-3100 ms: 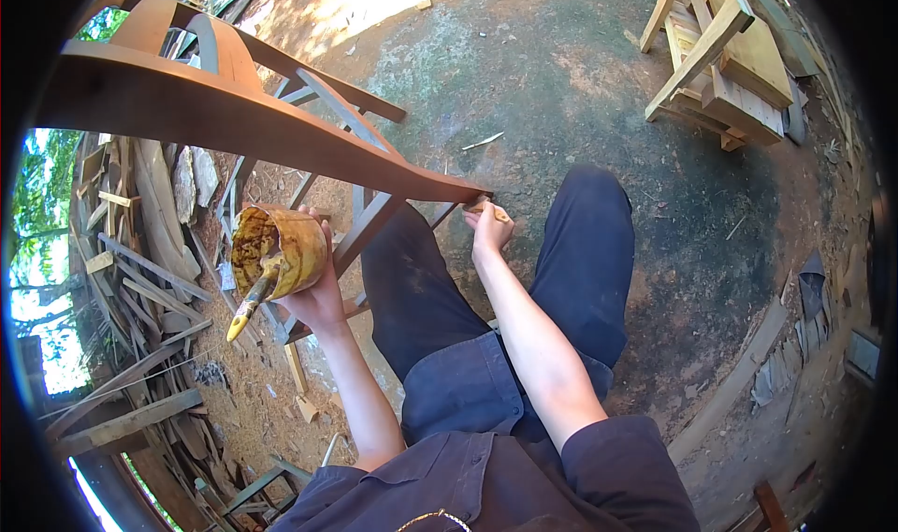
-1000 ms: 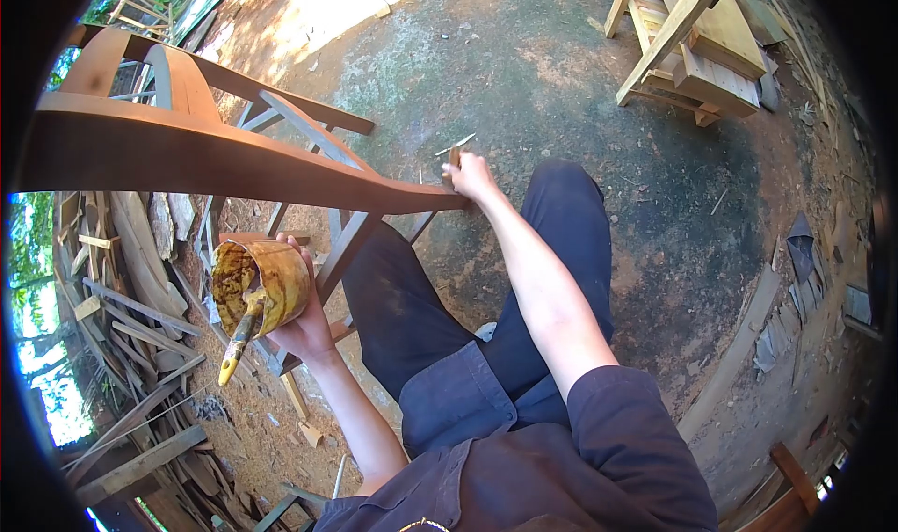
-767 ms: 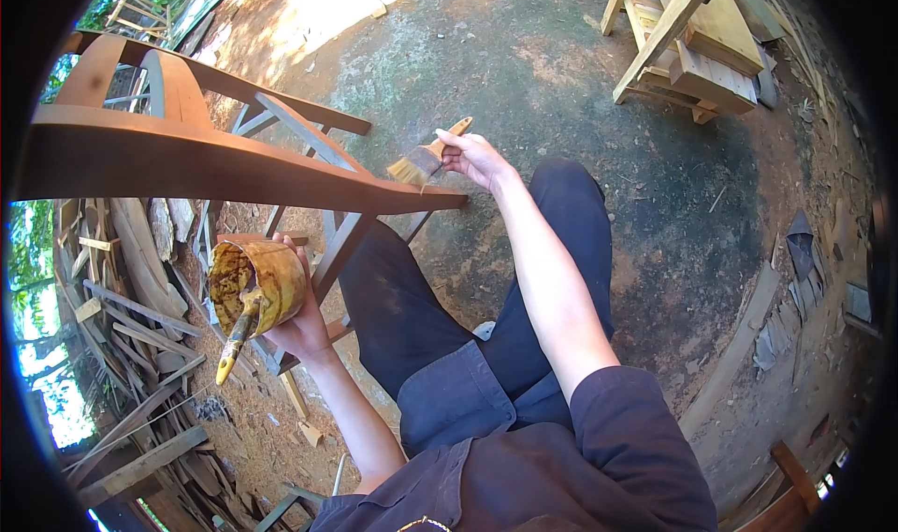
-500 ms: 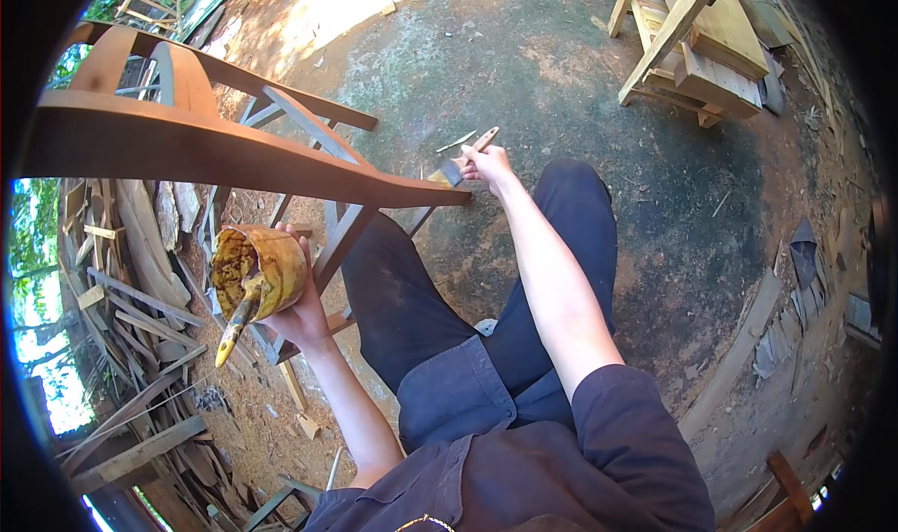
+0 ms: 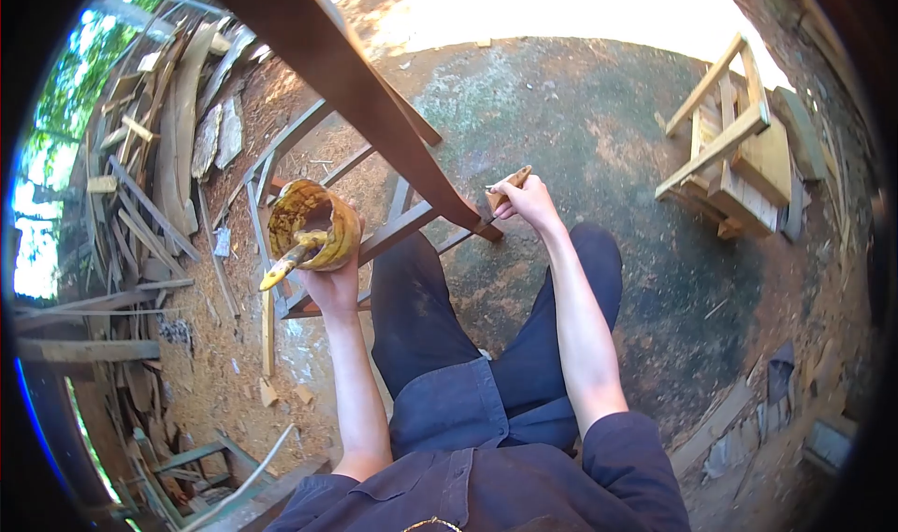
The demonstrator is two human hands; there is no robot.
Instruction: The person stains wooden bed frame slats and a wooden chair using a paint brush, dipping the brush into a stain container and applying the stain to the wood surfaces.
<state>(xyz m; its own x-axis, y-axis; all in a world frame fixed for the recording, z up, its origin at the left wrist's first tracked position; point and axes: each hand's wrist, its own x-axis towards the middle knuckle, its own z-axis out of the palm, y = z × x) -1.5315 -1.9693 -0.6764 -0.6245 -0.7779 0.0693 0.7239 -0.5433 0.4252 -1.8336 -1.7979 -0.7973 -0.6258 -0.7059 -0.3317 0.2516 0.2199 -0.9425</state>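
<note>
My left hand (image 5: 337, 284) is closed around a yellow-brown stained pot (image 5: 339, 231), tilted so its opening faces left. A second brush with a yellow-tipped handle (image 5: 281, 270) sticks out over the pot's rim. In my right hand (image 5: 528, 203) is a paintbrush (image 5: 506, 191), gripped by its wooden handle. Its bristle end is right at the near end of a brown wooden chair (image 5: 412, 158), whose long rail slants from the top of the view down toward my knees. My fingers partly hide the brush head.
Wooden planks and offcuts (image 5: 178, 139) are heaped along the left side. A pale wooden piece of furniture (image 5: 739, 158) stands at the right on the dark, stained floor (image 5: 645, 195). Scrap boards (image 5: 720, 429) lie at the lower right.
The chair's rail now slants more steeply in view, and the pot has shifted right. My right hand has moved lower and right, with the brush from the rail's upper face to its end.
</note>
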